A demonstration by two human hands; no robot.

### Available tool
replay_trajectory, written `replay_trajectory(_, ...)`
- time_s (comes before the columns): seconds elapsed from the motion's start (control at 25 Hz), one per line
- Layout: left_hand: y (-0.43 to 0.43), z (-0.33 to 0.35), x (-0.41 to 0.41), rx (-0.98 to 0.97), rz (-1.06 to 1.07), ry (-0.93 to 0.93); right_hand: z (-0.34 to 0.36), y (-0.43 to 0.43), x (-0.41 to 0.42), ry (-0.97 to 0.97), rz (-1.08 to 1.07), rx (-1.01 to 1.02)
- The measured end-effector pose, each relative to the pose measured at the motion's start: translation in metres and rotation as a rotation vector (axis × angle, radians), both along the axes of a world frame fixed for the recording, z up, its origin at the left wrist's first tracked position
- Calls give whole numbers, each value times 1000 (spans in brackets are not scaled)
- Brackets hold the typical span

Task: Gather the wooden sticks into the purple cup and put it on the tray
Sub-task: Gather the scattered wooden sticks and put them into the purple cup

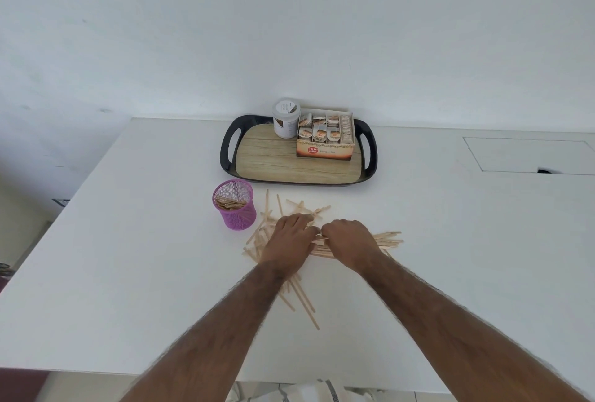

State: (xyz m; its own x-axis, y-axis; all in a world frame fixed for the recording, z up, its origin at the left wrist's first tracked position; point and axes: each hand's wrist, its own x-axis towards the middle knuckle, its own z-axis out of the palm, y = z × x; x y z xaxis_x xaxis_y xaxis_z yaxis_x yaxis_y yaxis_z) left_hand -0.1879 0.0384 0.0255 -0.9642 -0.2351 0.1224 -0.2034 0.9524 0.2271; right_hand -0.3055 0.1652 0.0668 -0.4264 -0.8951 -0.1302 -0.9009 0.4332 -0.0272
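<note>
Several thin wooden sticks [289,208] lie scattered on the white table [128,240] in front of me. A purple mesh cup [235,205] stands upright to their left with some sticks inside it. My right hand [347,242] grips a bundle of sticks whose ends poke out to the right. My left hand [289,240] lies on the pile beside it, fingers curled onto sticks at the bundle's left end. Behind the pile sits a black-rimmed tray [227,147] with a wood-look floor.
On the tray's back half stand a white round jar [286,118] and an open box of tea bags [325,137]. A white wall rises just behind the table. A cut-out panel [528,153] marks the tabletop at far right.
</note>
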Motion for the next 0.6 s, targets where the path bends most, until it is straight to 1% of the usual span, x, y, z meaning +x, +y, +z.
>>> replay_trajectory(0.28, 2, -4, -8, -40, -29, 61, 4, 3, -13, -90, 41, -58)
replay_trajectory(0.48, 5, -3, -9, -32, -12, 20, 0, 6, -9, -132, 44, -51)
replay_trajectory(0.6, 2, -2, -8, -20, -16, -10, -4, 6, -9, -71, 77, -3)
